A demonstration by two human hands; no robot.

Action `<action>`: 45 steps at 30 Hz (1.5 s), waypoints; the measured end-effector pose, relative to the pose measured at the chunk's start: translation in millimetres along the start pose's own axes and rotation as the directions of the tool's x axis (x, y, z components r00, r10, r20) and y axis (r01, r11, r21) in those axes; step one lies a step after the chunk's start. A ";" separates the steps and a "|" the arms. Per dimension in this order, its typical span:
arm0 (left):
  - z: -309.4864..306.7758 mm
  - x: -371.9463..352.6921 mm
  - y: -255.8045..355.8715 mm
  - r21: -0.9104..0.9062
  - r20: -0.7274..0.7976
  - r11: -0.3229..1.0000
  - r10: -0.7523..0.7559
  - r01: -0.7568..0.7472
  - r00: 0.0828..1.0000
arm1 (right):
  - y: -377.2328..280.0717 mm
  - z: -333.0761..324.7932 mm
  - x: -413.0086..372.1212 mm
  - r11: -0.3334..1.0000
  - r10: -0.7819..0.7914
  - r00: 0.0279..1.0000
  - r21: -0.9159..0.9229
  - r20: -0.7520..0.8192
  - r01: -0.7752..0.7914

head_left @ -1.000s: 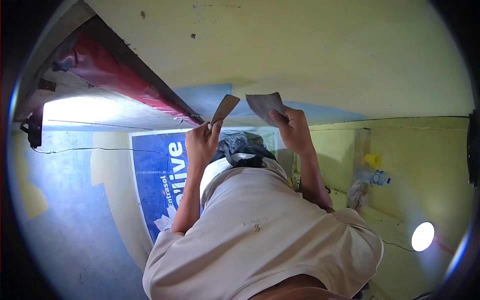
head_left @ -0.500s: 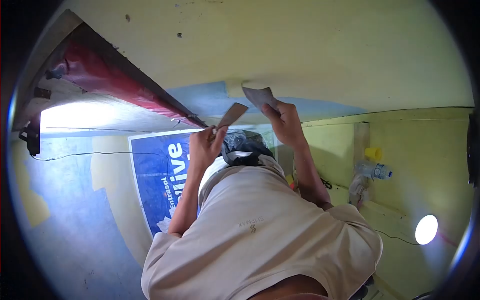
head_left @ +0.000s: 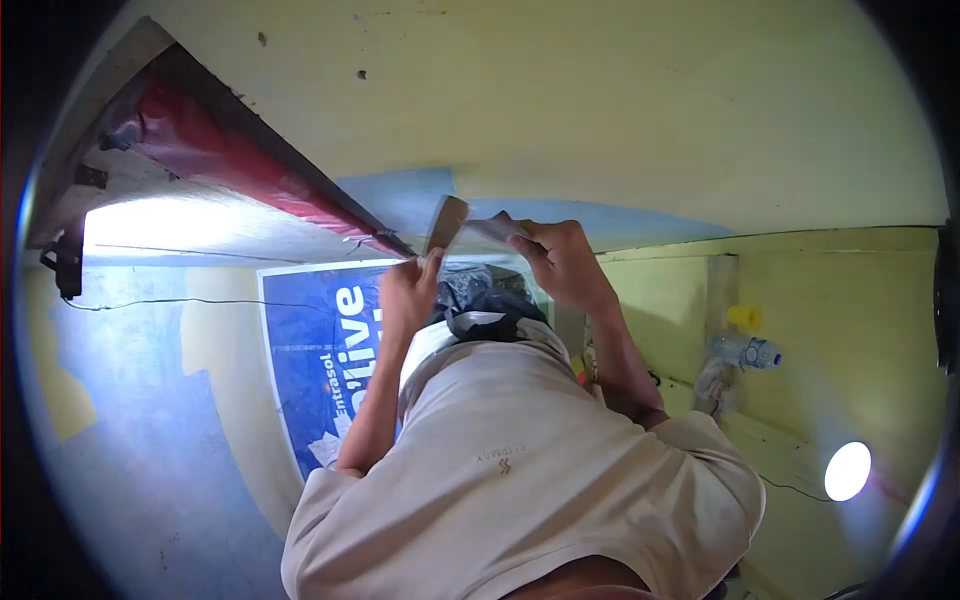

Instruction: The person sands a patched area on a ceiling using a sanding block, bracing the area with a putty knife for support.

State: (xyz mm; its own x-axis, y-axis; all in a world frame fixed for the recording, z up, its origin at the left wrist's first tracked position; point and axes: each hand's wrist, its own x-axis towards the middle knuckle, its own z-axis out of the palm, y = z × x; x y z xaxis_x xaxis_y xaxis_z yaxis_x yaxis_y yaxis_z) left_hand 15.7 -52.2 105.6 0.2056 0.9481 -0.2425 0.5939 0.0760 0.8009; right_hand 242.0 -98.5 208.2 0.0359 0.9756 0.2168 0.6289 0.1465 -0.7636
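Left hand (head_left: 405, 295) fisted around the handle of a narrow putty knife (head_left: 446, 222). Blade laid against a broad scraper blade (head_left: 488, 232), pinched in the closed right hand (head_left: 562, 262). Both just below a blue patch (head_left: 400, 195) on the yellow-painted surface (head_left: 650, 100).

A single head-worn view (fisheye, dark-rimmed) sits close, facing the yellow ceiling (head_left: 650, 110) at twelve o'clock, beige shirt (head_left: 520, 470) at six.
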 end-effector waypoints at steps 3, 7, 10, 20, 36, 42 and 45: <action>-13.6 -2.7 4.3 0.013 -0.033 1.000 -0.009 0.009 0.999 | 4.1 -9.1 -1.9 0.989 0.116 0.993 -0.093 0.023 -0.114; -10.4 -19.8 25.9 0.049 0.148 0.974 0.210 -0.219 0.966 | 15.5 20.1 10.0 1.000 0.000 0.999 0.004 -0.033 0.000; -6.2 -15.5 17.0 0.035 0.059 0.993 0.107 -0.110 0.992 | 4.2 8.8 6.7 0.999 0.007 0.997 -0.034 0.081 -0.004; -7.1 -18.8 15.9 -0.144 -0.016 0.985 0.099 -0.100 0.995 | 31.0 35.5 -9.6 0.930 0.346 0.937 0.148 -0.046 -0.336; -11.1 -6.2 15.4 -0.057 -0.043 0.988 0.140 -0.142 0.989 | 32.8 24.9 -8.4 0.883 0.368 0.918 0.366 -0.148 -0.295; -4.2 3.3 13.3 -0.015 -0.030 0.994 0.108 -0.108 0.994 | 19.8 13.0 -8.4 0.883 0.390 0.908 0.341 -0.153 -0.322; -5.6 -2.4 10.3 -0.079 0.056 0.995 0.064 -0.060 0.996 | 34.5 4.8 -11.6 0.932 0.330 0.933 0.208 -0.145 -0.297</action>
State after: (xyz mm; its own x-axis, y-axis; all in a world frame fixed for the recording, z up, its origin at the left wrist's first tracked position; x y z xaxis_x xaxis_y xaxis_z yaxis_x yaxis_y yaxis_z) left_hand 17.0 -51.9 117.5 0.2867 0.9322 -0.2209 0.5171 0.0435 0.8548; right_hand 259.5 -103.9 176.4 0.3537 0.9346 0.0383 0.4134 -0.1194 -0.9027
